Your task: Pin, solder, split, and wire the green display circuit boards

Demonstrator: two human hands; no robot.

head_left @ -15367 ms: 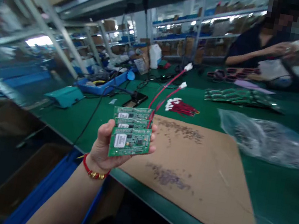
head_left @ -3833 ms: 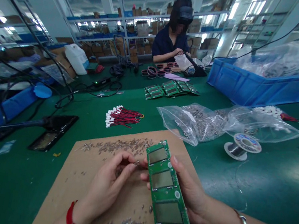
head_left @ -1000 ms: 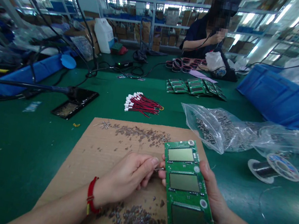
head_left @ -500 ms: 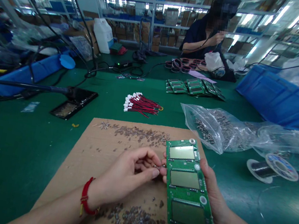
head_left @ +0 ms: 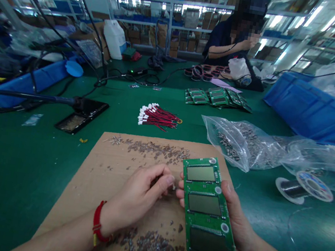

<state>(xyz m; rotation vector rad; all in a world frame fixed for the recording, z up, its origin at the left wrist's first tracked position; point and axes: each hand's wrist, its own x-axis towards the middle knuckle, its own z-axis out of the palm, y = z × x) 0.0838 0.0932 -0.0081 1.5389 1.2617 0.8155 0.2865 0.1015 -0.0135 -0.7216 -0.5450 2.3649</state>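
Observation:
My right hand [head_left: 236,215] grips a green circuit board [head_left: 209,220] by its long edges, thumb on the right side and fingertips showing on the left. Three rectangular display screens line the board, which is tilted towards me. Just left of it, my left hand [head_left: 143,190] is closed with its fingers curled in. Small shiny metal parts [head_left: 173,187] show at its fingertips, too small to name. Both hands are above a cardboard sheet [head_left: 83,197]. Small brownish flakes [head_left: 149,247] lie beneath the left hand, with more near the far edge.
A bundle of red-and-black wires [head_left: 160,117] with white connectors lies beyond the cardboard. More circuit boards [head_left: 216,97] are stacked behind. A bag of metal parts [head_left: 245,143], a solder spool [head_left: 304,187] and a blue bin [head_left: 319,111] stand right; a soldering-iron stand [head_left: 83,117] left. A person [head_left: 225,45] sits opposite.
My left hand has drawn slightly left, away from the board, and its fingers have curled in more. The board has shifted slightly left and down. The person opposite has raised a hand.

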